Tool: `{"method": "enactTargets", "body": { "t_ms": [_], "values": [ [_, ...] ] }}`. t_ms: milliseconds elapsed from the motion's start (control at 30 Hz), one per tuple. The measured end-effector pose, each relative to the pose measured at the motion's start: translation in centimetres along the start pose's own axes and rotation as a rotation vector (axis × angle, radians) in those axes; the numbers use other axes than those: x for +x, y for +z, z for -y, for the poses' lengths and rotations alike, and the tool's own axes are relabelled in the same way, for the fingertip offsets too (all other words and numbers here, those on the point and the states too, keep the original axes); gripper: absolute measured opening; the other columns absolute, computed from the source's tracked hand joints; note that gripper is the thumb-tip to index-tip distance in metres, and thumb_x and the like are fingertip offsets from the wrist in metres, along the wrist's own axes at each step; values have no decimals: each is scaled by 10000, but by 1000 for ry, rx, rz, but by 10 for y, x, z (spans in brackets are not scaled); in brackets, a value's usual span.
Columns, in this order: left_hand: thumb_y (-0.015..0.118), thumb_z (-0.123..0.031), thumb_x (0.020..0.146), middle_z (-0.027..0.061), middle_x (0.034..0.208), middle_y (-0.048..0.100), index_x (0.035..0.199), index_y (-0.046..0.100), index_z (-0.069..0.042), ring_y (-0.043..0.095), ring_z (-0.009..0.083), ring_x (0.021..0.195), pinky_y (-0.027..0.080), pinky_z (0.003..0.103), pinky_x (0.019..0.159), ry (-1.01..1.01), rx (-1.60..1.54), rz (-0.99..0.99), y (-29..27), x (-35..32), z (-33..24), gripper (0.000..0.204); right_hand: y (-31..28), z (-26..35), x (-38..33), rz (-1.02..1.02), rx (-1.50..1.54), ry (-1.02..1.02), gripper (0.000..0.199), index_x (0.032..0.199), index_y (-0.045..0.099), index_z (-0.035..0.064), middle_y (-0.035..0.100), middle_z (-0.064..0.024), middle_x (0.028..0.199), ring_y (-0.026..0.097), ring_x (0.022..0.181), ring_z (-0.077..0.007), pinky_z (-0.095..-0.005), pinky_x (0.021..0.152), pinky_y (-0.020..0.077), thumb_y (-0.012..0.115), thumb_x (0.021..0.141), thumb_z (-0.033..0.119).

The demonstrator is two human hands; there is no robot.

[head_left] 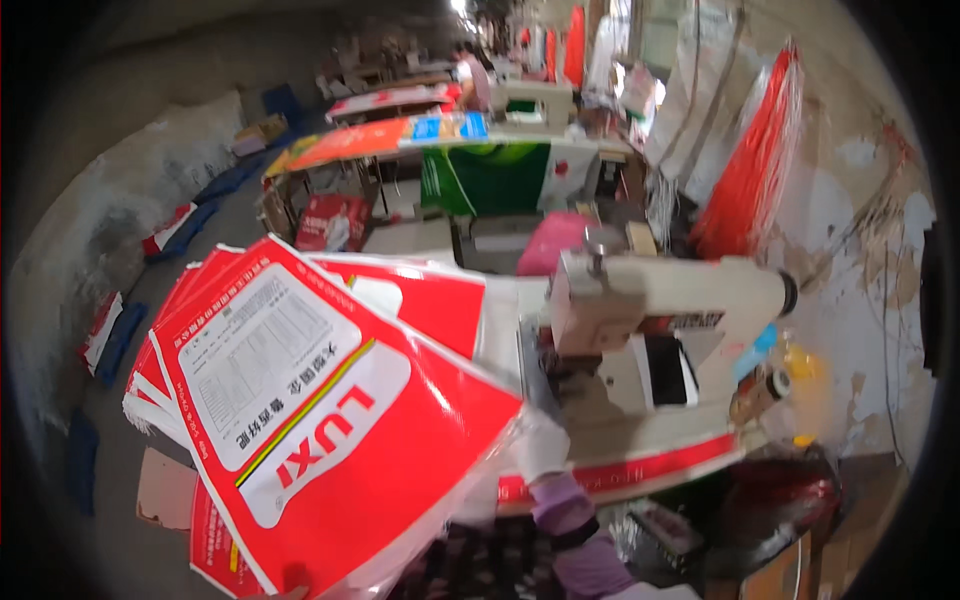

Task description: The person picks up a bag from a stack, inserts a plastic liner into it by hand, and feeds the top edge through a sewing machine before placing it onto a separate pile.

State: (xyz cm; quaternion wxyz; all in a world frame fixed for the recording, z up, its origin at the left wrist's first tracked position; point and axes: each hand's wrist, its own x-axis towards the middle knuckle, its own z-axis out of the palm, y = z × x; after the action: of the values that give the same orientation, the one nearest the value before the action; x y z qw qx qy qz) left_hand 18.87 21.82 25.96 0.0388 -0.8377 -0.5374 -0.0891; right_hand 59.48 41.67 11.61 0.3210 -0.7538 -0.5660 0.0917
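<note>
Spreading across the foreground, a glossy red-and-white flat plastic sack (455, 410) lies tilted, its printed face up, with a rounded white panel of fine dark print, a thin yellow-and-green stripe and a thin, translucent right edge. It overlaps a fanned stack of similar red sacks (432, 303), left of a cream-enamelled metal sewing machine (660, 290) with rounded edges and a dark handwheel.

At the sack's right corner, the right hand (540, 447) looks white and smeared by motion, its fingers too blurred to tell how far they close or whether they grip. A purple fabric sleeve (563, 503) with a dark band runs behind it. Only a sliver of the left hand (292, 594) shows at the sack's bottom edge; I cannot tell its opening or hold.

The machine stands on a pale, smooth desk (600, 415) edged with a red strip (645, 469). Behind it sits a soft pink bundle (550, 242); stringy red-and-white strands (755, 165) hang in a cone against a flaking plaster wall (855, 270).
</note>
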Motion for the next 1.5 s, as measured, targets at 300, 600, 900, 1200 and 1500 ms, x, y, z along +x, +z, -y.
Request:
{"method": "enactTargets", "body": {
  "t_ms": [300, 600, 900, 1200, 1500],
  "values": [
    [603, -20, 788, 135, 733, 538, 915, 671, -57, 536, 322, 613, 452, 386, 567, -206, -154, -121, 0, 26, -21, 149, -30, 27, -5, -599, 151, -15, 561, 1130, 487, 109, 563, -114, 1148, 512, 1092, -295, -432, 935, 431, 753, 638, 159],
    [611, -8, 784, 42, 672, 529, 808, 603, 43, 500, 115, 595, 498, 330, 566, -703, -704, -301, 21, 3, 40, 57, 3, -48, -7, 118, 687, -113, 220, 954, 673, 41, 652, -117, 779, 622, 682, -137, -255, 621, 485, 606, 746, 16],
    [674, -111, 747, 129, 796, 627, 1063, 648, -121, 614, 295, 799, 487, 421, 735, -13, -2, 179, -7, -15, 37, 317, -40, -3, 40, -76, -47, -678, 197, 935, 655, 61, 654, -70, 949, 619, 870, -232, -333, 745, 487, 592, 750, 88],
    [479, -231, 954, 90, 1185, 572, 1218, 536, -40, 518, 188, 1124, 405, 335, 959, -209, -851, -860, -53, 316, 279, 330, -76, 156, -108, 154, 747, -919, 262, 998, 626, -23, 617, -111, 776, 627, 754, -221, -318, 682, 509, 556, 782, 108],
    [571, -141, 778, 92, 904, 691, 1000, 705, -259, 658, 302, 818, 525, 403, 750, 633, -120, 122, 207, 526, -88, 285, -42, -66, -195, -8, 664, 443, 362, 1193, 576, -57, 681, -92, 1011, 637, 895, -125, -253, 767, 495, 583, 901, 156]
  ]
}}
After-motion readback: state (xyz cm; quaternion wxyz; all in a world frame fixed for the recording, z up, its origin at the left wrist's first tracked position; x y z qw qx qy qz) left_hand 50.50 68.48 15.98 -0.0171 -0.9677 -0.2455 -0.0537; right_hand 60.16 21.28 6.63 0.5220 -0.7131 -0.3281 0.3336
